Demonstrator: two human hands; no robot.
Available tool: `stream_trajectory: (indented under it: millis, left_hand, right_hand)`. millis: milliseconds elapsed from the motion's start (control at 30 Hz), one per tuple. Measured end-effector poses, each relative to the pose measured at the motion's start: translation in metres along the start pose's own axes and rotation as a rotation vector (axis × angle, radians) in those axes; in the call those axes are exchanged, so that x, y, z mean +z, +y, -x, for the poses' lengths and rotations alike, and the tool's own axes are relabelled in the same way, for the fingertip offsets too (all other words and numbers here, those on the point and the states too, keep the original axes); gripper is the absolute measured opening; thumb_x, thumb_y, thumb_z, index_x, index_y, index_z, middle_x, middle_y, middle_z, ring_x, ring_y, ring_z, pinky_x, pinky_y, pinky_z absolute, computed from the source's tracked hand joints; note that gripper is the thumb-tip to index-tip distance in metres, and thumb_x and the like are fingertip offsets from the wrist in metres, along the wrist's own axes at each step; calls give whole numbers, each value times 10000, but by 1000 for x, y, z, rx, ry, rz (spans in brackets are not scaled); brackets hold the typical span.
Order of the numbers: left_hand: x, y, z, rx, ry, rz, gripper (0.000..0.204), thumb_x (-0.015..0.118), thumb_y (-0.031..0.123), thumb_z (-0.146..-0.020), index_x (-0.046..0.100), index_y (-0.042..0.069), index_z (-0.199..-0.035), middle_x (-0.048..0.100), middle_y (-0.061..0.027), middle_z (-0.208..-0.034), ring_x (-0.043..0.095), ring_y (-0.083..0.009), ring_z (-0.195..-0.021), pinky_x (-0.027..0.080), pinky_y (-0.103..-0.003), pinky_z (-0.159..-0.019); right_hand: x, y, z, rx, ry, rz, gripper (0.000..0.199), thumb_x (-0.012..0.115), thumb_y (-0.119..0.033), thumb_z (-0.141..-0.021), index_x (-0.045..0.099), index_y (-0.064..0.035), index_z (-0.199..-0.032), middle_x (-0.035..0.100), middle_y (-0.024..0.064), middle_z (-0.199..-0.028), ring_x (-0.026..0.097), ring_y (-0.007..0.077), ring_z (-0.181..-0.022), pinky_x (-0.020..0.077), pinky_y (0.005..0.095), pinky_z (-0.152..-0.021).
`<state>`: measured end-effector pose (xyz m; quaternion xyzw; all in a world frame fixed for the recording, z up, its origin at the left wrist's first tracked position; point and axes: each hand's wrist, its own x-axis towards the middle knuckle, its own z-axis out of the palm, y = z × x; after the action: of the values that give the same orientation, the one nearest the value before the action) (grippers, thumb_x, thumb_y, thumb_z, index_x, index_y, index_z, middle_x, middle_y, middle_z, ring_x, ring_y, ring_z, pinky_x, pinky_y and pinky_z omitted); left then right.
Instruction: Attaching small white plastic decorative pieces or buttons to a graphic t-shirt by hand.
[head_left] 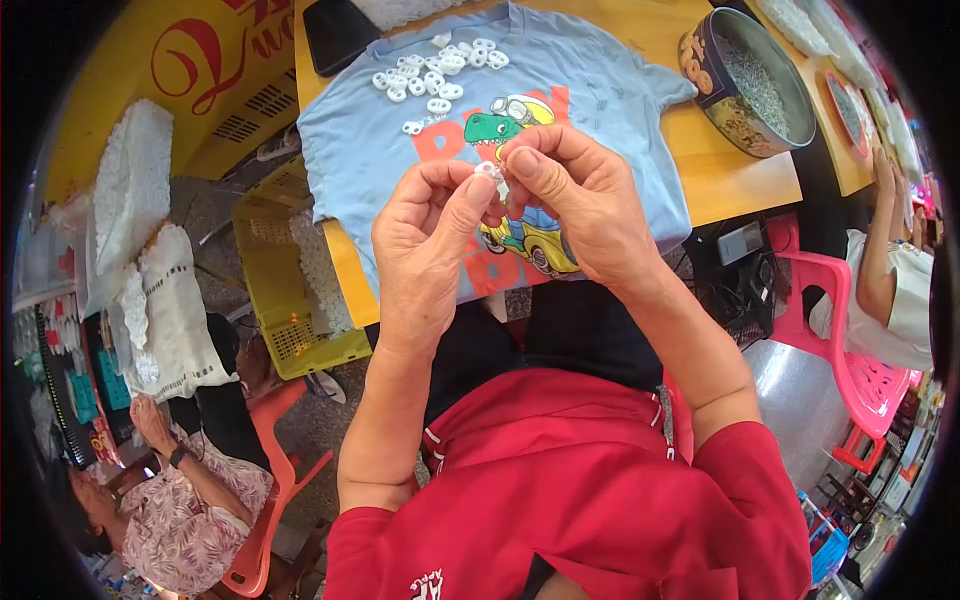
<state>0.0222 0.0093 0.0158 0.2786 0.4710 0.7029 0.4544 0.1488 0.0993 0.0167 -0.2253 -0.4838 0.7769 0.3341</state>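
A yellowish table (735, 180) stands right of a yellow crate (290, 362), a blue T-shirt (345, 140) spread over it. White pieces (452, 64) lie loosely on the shirt. Above it, the left hand (425, 235) pinches a small white piece (487, 170); the right hand (598, 205) has fingertips bunched beside it, their grip unclear. Rightmost stands a round tin (722, 92).

- A T-shirt (365, 165) lies on the table (735, 190).
- Between the left hand (428, 235) and right hand (590, 205) is a small piece (486, 169).
- Other pieces (453, 64) lie beyond them on the T-shirt.
- A tin (712, 85) stands right of the T-shirt.
- A crate (325, 356) sits left of the table.
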Motion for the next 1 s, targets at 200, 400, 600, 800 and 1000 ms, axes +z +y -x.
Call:
stream_trajectory:
  millis: [200,400,600,800,1000]
  left_hand:
    - [1,-2,3,19,-6,42,130,630,82,-919,582,-12,-996,638,-42,-888,606,-91,-778,489,-227,-702]
    - [1,-1,5,39,1,30,129,626,75,-922,579,-14,-1002,641,-44,-896,610,-89,-800,495,-229,-727]
    - [5,-3,9,98,26,-2,115,612,58,-928,567,-13,-1007,636,-43,-893,613,-86,-813,496,-218,-735]
    - [11,-7,12,166,53,-14,105,600,41,-931,551,-14,-1005,625,-49,-902,619,-85,-801,509,-217,-720]
    - [14,-13,14,241,97,8,91,595,36,-932,549,-14,-994,614,-41,-885,619,-85,-779,509,-212,-709]
  right_hand:
    - [1,3,0,19,-8,-34,169,619,-182,-941,614,-19,-985,620,7,-853,567,77,-756,498,250,-708]
    - [4,6,1,14,-6,-8,194,613,-206,-947,600,-19,-999,625,19,-860,595,82,-757,511,233,-678]
    - [11,5,3,-32,14,29,199,606,-200,-952,591,-8,-1000,620,16,-874,585,75,-764,507,229,-676]
    - [16,6,7,-116,56,117,192,601,-195,-955,586,-7,-989,615,16,-872,570,80,-755,481,222,-666]
    - [21,8,9,-59,50,3,178,612,-183,-947,586,-10,-980,621,26,-871,578,88,-762,486,243,-679]
